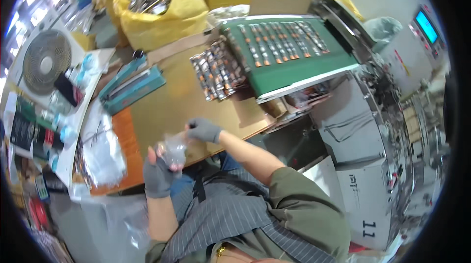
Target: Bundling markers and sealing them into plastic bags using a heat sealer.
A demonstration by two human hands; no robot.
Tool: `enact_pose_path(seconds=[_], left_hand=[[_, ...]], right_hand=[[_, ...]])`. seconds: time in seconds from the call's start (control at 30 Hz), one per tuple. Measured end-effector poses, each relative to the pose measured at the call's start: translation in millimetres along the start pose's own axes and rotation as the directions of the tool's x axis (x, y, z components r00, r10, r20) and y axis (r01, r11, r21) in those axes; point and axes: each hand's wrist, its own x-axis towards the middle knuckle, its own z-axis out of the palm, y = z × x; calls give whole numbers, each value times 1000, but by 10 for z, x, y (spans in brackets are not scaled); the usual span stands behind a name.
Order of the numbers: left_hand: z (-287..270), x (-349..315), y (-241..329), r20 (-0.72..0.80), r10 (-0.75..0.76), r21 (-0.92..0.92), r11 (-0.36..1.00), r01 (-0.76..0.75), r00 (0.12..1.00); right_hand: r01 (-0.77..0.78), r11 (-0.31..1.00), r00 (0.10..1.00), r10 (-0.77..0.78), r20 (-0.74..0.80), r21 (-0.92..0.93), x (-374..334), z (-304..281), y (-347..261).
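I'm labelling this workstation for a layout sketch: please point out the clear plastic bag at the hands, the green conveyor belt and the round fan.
Clear plastic bag point(174, 151): head view, middle of its film.
Green conveyor belt point(279, 75): head view, bare near surface.
Round fan point(47, 62): head view, central hub.

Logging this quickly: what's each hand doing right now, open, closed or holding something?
Left hand: holding a clear plastic bag.
Right hand: curled at the bag's upper edge; whether it grips cannot be told.
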Motion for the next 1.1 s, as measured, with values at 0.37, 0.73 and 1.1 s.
enact_pose_path(seconds=[0.37, 0.73, 1.1], left_hand=[[-1075, 333, 143, -96, 460, 975, -136, 177, 883], [-1547, 333, -301, -2, 456, 790, -545, 281, 890], [-1401, 532, -297, -23, 481, 771, -549, 322, 876]], right_hand=[[190, 486, 926, -377, -9, -853, -602, 15, 317], [-293, 454, 543, -645, -537, -841, -299, -2717, -622], [-666, 630, 349, -211, -913, -399, -174, -4170, -223]])
